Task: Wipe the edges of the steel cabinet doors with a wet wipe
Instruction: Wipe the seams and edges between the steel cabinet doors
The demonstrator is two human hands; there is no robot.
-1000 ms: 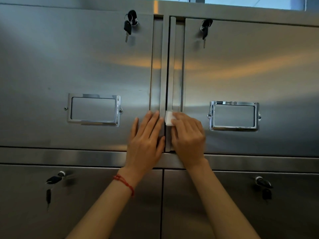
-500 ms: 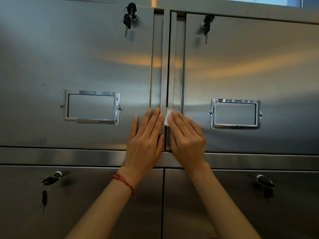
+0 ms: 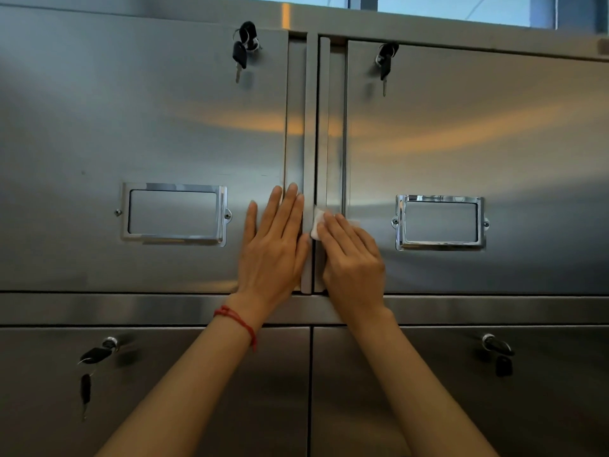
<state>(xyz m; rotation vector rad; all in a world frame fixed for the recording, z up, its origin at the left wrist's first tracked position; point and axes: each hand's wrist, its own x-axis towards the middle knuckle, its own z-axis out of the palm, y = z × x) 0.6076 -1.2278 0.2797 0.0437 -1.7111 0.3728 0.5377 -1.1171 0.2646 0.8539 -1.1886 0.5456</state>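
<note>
Left hand (image 3: 273,249) flat, fingers straight and together, pressed against the left door (image 3: 148,133) beside its inner edge. Right hand (image 3: 354,262) just across the seam, fingers nearly straight, pressing a folded white wipe (image 3: 317,224) onto the right door's (image 3: 478,143) edge strip, low on the upper pair of doors; wipe showing only past the fingertips. Red string (image 3: 239,321) round the left wrist. Chrome label frames (image 3: 174,213) on either side of the hands, one per door. Keys (image 3: 244,47) hanging from locks near the top of both upper doors. Below the steel rail (image 3: 99,308), two lower doors (image 3: 164,390), each with a key in its lock. Strip of window (image 3: 445,8) above the cabinet.
</note>
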